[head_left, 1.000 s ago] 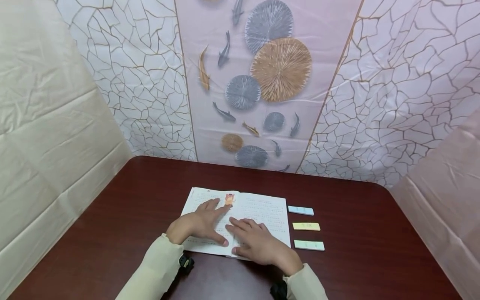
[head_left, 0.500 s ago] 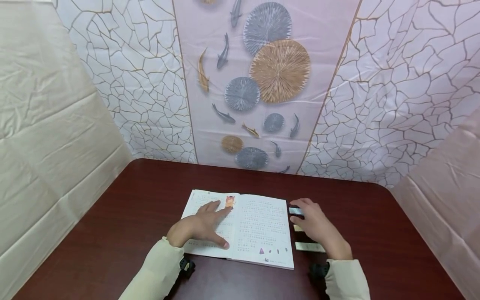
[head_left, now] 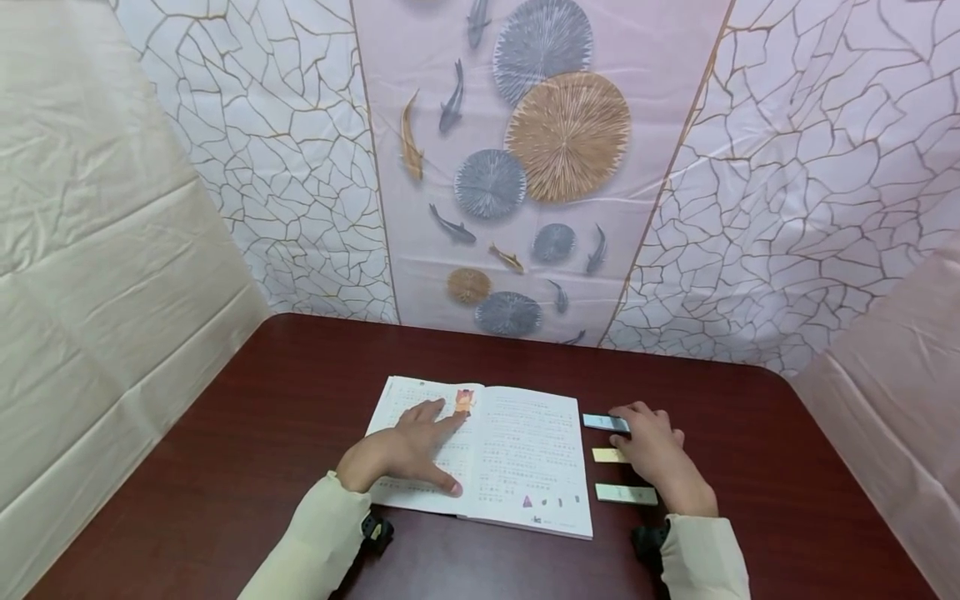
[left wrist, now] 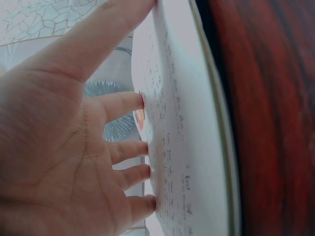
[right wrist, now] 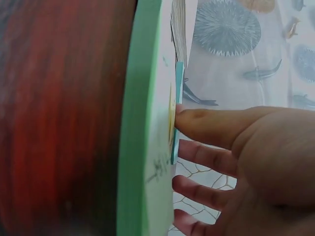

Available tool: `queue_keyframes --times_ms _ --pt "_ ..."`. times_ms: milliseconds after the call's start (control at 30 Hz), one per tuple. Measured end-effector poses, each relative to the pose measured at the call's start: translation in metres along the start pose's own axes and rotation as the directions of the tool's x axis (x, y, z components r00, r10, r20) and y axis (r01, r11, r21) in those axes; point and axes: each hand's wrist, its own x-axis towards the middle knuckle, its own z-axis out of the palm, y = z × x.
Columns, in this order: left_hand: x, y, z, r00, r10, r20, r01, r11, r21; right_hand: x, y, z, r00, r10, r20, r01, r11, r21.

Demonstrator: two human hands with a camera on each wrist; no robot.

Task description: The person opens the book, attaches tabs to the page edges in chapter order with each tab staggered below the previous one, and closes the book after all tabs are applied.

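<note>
An open book (head_left: pixel 528 450) with printed pages lies on the dark red table. My left hand (head_left: pixel 405 450) rests on its left page with fingers spread, and in the left wrist view the fingertips (left wrist: pixel 142 204) touch the paper. My right hand (head_left: pixel 656 446) is over the right end of the blue sticky note pad (head_left: pixel 600 422), with the index finger on its far side and the thumb on its near side. The hand partly covers the yellow sticky note pad (head_left: pixel 609 456). Nearest me in that column lies a green sticky note pad (head_left: pixel 626 494), with handwriting on top in the right wrist view.
The brown-red table (head_left: pixel 315 367) has rounded far corners. A patterned curtain (head_left: pixel 487 275) with fish and round leaf shapes hangs behind it. Plain beige cloth (head_left: pixel 112 333) stands at the left side. Dark wrist devices (head_left: pixel 377 533) sit at both sleeves.
My right hand has left the right page and moved right to the sticky note pads, then slightly farther right along the blue one. The left hand has stayed on the left page.
</note>
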Motion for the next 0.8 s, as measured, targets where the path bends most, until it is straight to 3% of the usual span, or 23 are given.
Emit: queue_keyframes --times_ms 300,500,667,800 --pt "-0.002 0.002 -0.002 1.0 0.01 -0.001 -0.01 1.0 0.017 -0.001 -0.004 -0.001 1.0 0.023 -0.015 -0.024 0.999 -0.025" --pt "0.0 0.003 -0.002 1.0 0.023 -0.011 -0.023 0.999 0.05 -0.006 -0.005 -0.009 0.995 -0.053 -0.082 0.052 0.999 -0.004" --pt "0.003 0.004 -0.001 0.997 0.028 -0.076 -0.025 0.999 0.035 -0.014 -0.031 -0.029 0.982 -0.124 -0.145 0.133 0.99 0.055" --pt "0.004 0.006 0.0 0.994 0.063 -0.092 -0.065 0.998 -0.021 -0.021 -0.058 -0.036 0.975 -0.175 -0.135 0.186 0.98 0.071"
